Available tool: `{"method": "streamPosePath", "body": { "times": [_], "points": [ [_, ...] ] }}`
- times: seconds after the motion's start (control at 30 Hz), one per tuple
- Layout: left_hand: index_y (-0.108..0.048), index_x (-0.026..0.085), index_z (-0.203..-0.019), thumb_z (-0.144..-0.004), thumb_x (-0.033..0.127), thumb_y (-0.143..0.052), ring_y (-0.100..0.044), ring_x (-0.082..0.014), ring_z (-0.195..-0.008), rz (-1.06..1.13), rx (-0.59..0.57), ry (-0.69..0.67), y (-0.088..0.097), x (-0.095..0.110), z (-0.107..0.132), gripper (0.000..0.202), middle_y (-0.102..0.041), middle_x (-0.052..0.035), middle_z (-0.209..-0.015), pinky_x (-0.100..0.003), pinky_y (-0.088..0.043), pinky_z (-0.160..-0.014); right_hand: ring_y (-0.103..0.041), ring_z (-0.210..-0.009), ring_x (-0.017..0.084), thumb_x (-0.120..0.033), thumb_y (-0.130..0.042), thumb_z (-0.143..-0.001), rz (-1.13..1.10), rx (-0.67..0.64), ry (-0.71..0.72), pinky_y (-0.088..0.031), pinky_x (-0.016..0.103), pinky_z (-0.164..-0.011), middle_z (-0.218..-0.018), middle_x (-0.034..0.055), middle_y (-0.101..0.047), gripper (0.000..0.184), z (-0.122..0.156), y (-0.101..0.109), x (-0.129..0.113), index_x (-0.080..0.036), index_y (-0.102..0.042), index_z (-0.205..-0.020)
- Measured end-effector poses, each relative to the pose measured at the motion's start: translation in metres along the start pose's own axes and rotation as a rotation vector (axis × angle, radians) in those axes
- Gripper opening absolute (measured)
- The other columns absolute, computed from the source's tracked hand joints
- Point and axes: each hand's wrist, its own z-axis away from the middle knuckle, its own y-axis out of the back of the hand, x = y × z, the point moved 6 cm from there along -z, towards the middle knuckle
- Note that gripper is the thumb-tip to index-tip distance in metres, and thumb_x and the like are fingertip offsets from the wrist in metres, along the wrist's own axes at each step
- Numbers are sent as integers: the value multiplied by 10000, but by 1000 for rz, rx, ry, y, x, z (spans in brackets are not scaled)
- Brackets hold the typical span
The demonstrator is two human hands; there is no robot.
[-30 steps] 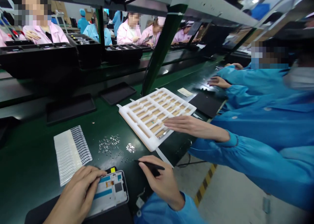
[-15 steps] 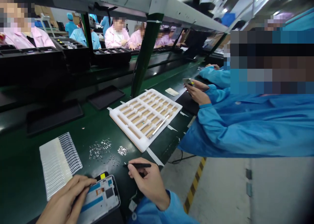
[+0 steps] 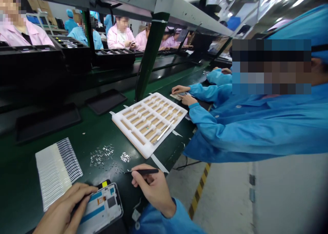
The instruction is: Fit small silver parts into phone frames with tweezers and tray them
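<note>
- My left hand grips the phone panel, near the front of the tabletop.
- My right hand pinches a black pen, well apart from my left.
- The pen tip is near the tiny metal bits; a slip could scatter them.
- A bump could slide the panel toward the edge.
- There is open room between the bits and the white tray.

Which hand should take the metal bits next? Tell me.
Probably the right hand: its black tweezers reach toward the metal bits, while the left hand rests on the phone panel.
</note>
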Motion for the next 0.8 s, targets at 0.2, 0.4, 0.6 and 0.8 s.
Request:
{"method": "streamPosePath", "body": {
  "times": [0.2, 0.4, 0.6, 0.8],
  "points": [
    [-768, 362, -1210, -1072, 507, -523, -794, -196, -1080, 60, -25, -3, 4, 15, -5, 317, -805, -16, -1182, -255, -639, -948, -752, -591, 171, -376, -793, -974, -150, -252, 28, -650, 257, -570, -843, 88, -781, 228, 12, -42, -30, -157, -852, -952],
    [-775, 343, -1228, -1082, 471, -492, -796, -207, -1078, 53, -13, 9, 7, 21, -5, 344, -817, -30, -1174, -294, -644, -953, -777, -646, 202, -232, -764, -930, 7, -375, 61, -626, 262, -603, -823, 88, -793, 123, 10, -73, -37, -169, -869, -925],
    [-764, 335, -1218, -1084, 481, -480, -787, -194, -1048, 80, -22, 60, 1, 22, -3, 346, -806, -24, -1173, -292, -637, -945, -775, -646, 206, -250, -750, -928, 63, -364, 33, -625, 257, -572, -843, 95, -802, 138, 8, -72, -30, -154, -849, -925],
    [-757, 339, -1257, -1089, 519, -452, -762, -193, -1060, 86, -66, 120, -4, 17, -1, 392, -787, -23, -1191, -290, -622, -916, -771, -634, 192, -256, -756, -924, 50, -347, 2, -625, 244, -570, -839, 87, -795, 138, 8, -72, -29, -147, -840, -914]
  ]
}}
